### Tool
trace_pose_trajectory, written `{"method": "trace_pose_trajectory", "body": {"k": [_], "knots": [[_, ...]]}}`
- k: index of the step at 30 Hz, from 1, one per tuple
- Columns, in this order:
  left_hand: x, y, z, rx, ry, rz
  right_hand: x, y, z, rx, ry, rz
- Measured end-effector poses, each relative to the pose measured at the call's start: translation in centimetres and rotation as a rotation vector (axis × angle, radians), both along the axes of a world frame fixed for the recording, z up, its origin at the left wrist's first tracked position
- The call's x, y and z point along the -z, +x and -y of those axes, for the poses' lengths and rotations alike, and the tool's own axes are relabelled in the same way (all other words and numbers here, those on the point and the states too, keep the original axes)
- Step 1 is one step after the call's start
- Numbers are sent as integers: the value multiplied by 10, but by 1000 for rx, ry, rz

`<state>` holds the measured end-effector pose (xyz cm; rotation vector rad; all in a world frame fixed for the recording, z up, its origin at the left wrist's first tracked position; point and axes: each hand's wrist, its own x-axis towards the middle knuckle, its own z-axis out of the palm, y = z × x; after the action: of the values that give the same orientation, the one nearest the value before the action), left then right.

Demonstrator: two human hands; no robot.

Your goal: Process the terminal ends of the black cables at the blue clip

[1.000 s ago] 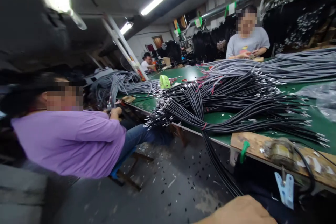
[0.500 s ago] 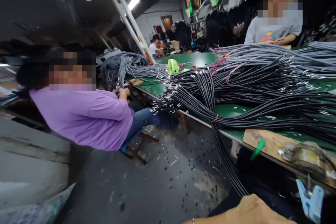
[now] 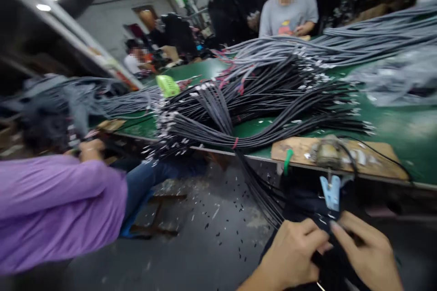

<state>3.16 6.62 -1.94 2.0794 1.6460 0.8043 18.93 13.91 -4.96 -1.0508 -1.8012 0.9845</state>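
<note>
A bundle of black cables hangs over the table edge down to my left hand. The fingers of that hand are curled closed around the cables, whose held part is hidden. My right hand is close beside it, thumb and fingers pinched together; what lies between them is too small and dark to make out. Just above the right fingertips is a light blue clip, attached below a small motor-like device. A red tie circles the cables on the table.
The green table carries black cables, grey cables and a clear plastic bag. A wooden board with a green clamp lines its edge. A co-worker in purple sits at left; another person is across.
The view has swung right and the co-worker in purple has shifted left in it. My right hand has come into view beside my left, which now shows more fully below the blue clip.
</note>
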Motion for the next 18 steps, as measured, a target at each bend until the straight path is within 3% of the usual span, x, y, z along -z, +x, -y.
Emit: {"method": "trace_pose_trajectory", "body": {"k": [4, 9, 14, 18], "knots": [[-1, 0, 0, -17, -64, 102, -14, -15, -13, -188, -77, 145], [5, 7, 3, -172, 47, 317, -23, -7, -25, 10, -225, -78], [10, 7, 4, -215, 69, 337, -27, 2, -19, -240, -243, -87], [9, 8, 1, -220, 49, 286, -25, -11, -4, -127, -111, -181]]}}
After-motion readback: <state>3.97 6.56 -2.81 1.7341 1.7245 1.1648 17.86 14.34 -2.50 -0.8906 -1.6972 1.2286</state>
